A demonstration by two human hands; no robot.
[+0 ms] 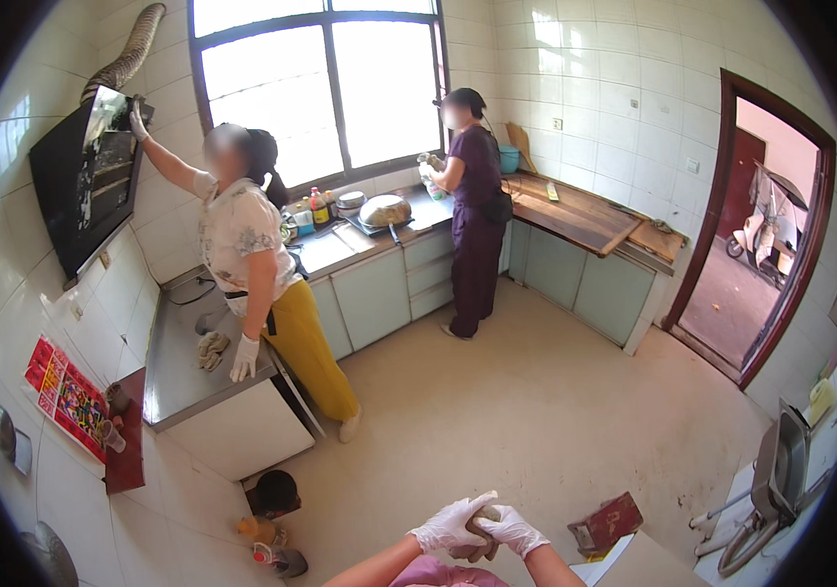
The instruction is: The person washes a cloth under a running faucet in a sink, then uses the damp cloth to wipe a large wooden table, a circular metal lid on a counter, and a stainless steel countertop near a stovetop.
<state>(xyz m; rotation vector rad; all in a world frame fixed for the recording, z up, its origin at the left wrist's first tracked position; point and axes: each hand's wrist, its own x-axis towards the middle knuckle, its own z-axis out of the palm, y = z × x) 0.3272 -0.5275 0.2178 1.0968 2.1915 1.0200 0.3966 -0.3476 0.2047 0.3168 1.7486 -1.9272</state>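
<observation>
My left hand (455,522), in a thin white glove, grips a crumpled grey-brown cloth (478,541) from the left at the bottom of the view. On the cloth's right side, my right hand (512,530), gloved alike, holds it too. Both hands are close together in front of my body, above the tiled-room floor (418,411). Part of the cloth is hidden behind the fingers.
One person (249,220) touches the range hood (88,183) at left; another (473,220) holds a bottle by the window counter (433,220). A red box (605,522) and bottles (290,563) stand on the floor. A metal sink (781,462) is at right, below the doorway.
</observation>
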